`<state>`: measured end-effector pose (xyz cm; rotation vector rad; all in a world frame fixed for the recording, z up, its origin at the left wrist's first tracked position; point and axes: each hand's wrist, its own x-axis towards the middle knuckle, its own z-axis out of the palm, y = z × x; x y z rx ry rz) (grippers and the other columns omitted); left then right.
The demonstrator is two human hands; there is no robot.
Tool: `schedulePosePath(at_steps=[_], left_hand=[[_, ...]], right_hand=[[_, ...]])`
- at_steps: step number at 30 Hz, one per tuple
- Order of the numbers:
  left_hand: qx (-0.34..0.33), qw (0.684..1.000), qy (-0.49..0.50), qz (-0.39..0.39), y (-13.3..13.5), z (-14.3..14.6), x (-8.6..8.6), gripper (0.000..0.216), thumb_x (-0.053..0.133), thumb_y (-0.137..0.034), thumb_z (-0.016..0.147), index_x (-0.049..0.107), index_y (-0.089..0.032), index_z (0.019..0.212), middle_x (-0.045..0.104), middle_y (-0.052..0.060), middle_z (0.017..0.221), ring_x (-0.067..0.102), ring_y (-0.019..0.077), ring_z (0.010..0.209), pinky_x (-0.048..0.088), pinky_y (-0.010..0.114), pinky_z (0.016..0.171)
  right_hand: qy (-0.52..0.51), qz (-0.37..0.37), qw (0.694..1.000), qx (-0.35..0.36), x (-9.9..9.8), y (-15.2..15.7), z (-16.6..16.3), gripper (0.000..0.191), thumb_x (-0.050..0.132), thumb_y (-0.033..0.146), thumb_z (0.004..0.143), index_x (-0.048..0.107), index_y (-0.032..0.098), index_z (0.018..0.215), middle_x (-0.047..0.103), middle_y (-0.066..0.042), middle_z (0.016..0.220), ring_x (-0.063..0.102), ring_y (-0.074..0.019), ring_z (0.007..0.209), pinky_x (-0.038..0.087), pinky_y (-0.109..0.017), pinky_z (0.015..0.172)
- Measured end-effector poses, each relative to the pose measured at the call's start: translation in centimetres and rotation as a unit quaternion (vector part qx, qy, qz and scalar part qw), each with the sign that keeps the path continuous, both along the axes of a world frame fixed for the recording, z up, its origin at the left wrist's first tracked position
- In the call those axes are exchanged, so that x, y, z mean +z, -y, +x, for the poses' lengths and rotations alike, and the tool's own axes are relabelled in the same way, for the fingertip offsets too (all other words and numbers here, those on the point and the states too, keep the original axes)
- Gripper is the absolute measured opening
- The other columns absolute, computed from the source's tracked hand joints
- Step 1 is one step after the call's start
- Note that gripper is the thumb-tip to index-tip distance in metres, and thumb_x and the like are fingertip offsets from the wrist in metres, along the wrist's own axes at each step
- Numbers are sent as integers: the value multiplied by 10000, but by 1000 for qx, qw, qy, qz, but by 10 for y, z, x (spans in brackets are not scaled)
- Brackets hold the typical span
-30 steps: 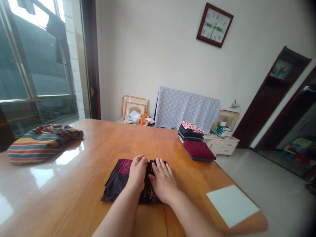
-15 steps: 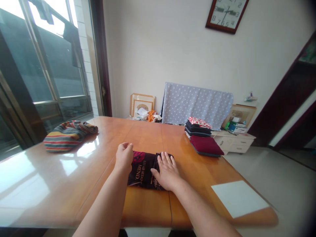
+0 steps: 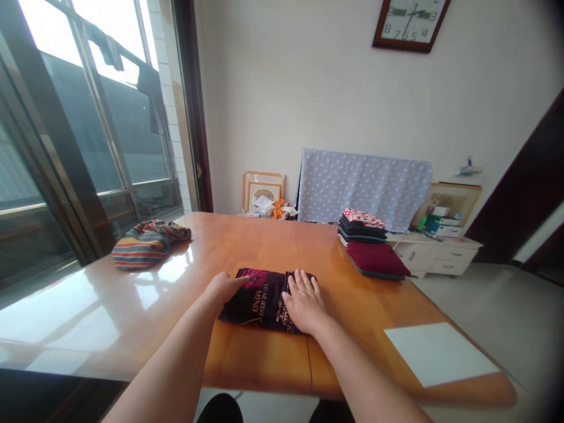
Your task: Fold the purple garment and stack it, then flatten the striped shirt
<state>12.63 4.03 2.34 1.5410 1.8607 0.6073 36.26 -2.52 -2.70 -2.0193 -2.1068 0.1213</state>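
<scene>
A folded black shirt with pink and tan printing lies on the wooden table in front of me. At its left edge, my left hand grips the cloth, thumb on top; the other fingers are mostly hidden. My right hand rests flat on the shirt's right end with its fingers stretched out. That end looks thicker, with bunched layers of cloth under the palm.
On the table, a striped cloth bundle sits at the left. Toward the back right are a stack of folded clothes and a maroon folded garment. A white sheet lies near the right corner. A white cabinet stands beyond.
My left hand has come down from a raised, curled pose onto the shirt's left edge, which now spreads a little farther left. The right hand stays pressed on the other end.
</scene>
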Motion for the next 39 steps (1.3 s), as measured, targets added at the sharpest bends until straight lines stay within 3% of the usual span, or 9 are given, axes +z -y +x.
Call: schedulePosePath(at_steps=[5, 10, 14, 20, 28, 32, 36, 39], left_hand=[[-8, 986, 131, -99, -3, 3, 2, 527, 798, -604, 596, 650, -172, 860, 732, 92, 732, 703, 279, 680, 483, 296, 474], [-49, 939, 271, -204, -9, 3, 4, 396, 849, -470, 581, 712, -167, 795, 774, 136, 812, 742, 328, 782, 597, 366, 609], [-71, 921, 338, -180, -5, 2, 12, 341, 854, -368, 563, 728, -183, 821, 781, 146, 836, 747, 347, 793, 612, 414, 646], [-119, 942, 298, -101, -2, 11, 33, 369, 777, -368, 637, 699, -194, 953, 775, 105, 876, 742, 278, 750, 589, 342, 614], [-212, 946, 245, 1, 7, 69, 64, 415, 696, -348, 695, 629, -216, 1084, 718, 35, 808, 696, 224, 691, 532, 285, 570], [-255, 935, 244, 20, 20, 102, 64, 423, 711, -288, 665, 636, -184, 1068, 712, 37, 846, 686, 229, 782, 528, 283, 638], [-276, 922, 271, 5, 29, 122, 54, 382, 691, -267, 679, 632, -174, 1045, 709, 29, 848, 676, 223, 795, 520, 288, 670], [-276, 919, 281, 2, 28, 126, 47, 362, 676, -260, 692, 628, -175, 1040, 710, 34, 857, 680, 231, 823, 520, 297, 691]], right_hand=[[-4, -3, 1000, -4, 4, 3, -3, 696, 241, 520, 998, 242, 146, 1585, 70, -79, 1669, -12, -245, 1545, -79, -455, 1217], [-19, -2, 1000, -7, 8, 6, -3, 694, 260, 516, 996, 246, 149, 1584, 69, -81, 1669, -10, -248, 1545, -80, -461, 1217], [-27, 4, 1000, -2, 9, 7, -3, 695, 287, 509, 990, 271, 136, 1576, 70, -90, 1667, -6, -256, 1545, -78, -467, 1217], [-39, 10, 999, -3, 10, 7, -3, 703, 331, 501, 979, 274, 133, 1575, 80, -95, 1667, -10, -266, 1544, -81, -478, 1216], [-59, 21, 998, 3, 12, 11, -2, 704, 307, 508, 986, 281, 117, 1571, 87, -114, 1666, -10, -285, 1543, -71, -488, 1217], [-56, 20, 998, 12, 14, 11, 1, 722, 370, 459, 970, 220, 115, 1587, 105, -127, 1664, -1, -288, 1543, -43, -499, 1223], [-79, 19, 996, 33, 15, 11, 7, 793, 483, 446, 928, 176, 153, 1599, 141, -137, 1659, 38, -301, 1541, -2, -503, 1232], [-139, 42, 989, 31, 14, 9, 14, 684, 410, 372, 966, 237, 134, 1583, 227, -145, 1640, 109, -272, 1536, 45, -462, 1241]])
